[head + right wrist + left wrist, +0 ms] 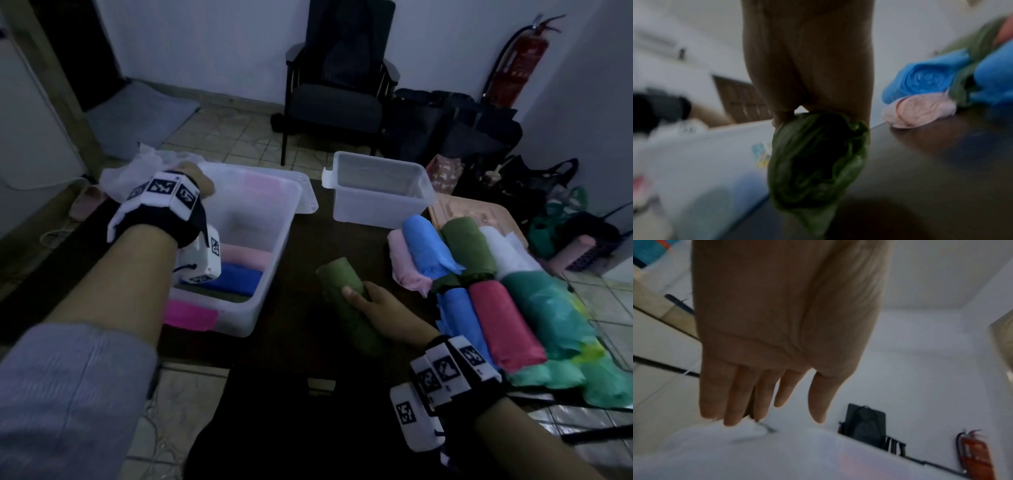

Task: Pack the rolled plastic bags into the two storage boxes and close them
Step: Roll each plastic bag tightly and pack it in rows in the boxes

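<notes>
While dim light and motion blur smear both wrist views, still readable: right hand (380, 305) curled round a dark green roll (346, 301), thumb on top, held over the middle of the dark table (301, 246); from the right wrist, only the roll's crumpled end (813, 155) and the heel of the palm visible, fingers hidden behind it. Left hand (777, 340) raised over the far left corner of the left storage box (270, 281), fingers (735, 395) straight and relaxed, tips at a thin whitish bag (137, 171); contact impossible to confirm, hand mostly covered by the wrist rig from the head view. Inside that box, near its front wall: a pink roll (246, 255) and a blue roll (236, 279), partly masked by the wrist camera; a bright pink shape (190, 313) showing through the front wall, unclear whether inside or outside. Second storage box (380, 195) toward the table's far edge, lidless, contents indistinct through cloudy plastic. Heap of rolled bags (486, 291) along the right edge, some overhanging, lower ones cut off by the right wrist band.
</notes>
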Demonstrator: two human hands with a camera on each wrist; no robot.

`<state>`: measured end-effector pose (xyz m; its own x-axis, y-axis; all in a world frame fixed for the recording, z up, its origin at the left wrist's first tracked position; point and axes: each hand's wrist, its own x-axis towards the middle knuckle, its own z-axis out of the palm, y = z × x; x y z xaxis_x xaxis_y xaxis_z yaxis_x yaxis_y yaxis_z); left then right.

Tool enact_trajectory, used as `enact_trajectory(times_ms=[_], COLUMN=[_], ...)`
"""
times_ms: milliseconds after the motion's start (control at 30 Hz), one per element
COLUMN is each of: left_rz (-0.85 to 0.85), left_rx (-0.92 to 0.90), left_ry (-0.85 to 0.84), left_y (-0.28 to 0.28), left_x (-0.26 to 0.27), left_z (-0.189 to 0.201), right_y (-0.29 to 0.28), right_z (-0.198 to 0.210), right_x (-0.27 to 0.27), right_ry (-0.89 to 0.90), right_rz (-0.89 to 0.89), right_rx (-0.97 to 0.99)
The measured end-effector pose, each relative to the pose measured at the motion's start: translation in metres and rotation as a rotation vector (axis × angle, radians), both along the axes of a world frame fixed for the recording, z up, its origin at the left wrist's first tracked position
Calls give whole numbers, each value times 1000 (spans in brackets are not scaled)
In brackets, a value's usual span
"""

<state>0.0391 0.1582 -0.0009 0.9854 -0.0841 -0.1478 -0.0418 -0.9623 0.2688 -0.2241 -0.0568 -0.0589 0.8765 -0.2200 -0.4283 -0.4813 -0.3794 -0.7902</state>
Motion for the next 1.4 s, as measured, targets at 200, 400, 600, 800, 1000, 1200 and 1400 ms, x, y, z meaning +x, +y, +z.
enact_trajectory(times_ms=[200, 400, 600, 800, 1000, 1200, 1400], left_rz=[-49, -54, -33, 12, -49, -49, -57], left_rx=[-6, -280, -535, -649, -618, -650, -649], left_ry=[171, 132, 78, 17, -80, -137, -155], left_y=[20, 25, 42, 51, 53, 50, 51], left_x=[-23, -44, -65, -84, -100, -111, -112], left_z=[-2, 9, 10, 11, 15, 17, 16], right_y=[16, 50, 105, 118, 119, 113, 111], right_z=[39, 85, 105, 69, 60, 55, 57], right_x=[26, 71, 123, 140, 150, 158, 165], right_ry=[-114, -473, -726, -491, -323, -104, 78], right_rz=[-104, -42, 106, 251, 271, 354, 380], right_rx=[402, 341, -871, -1108, -983, -787, -695])
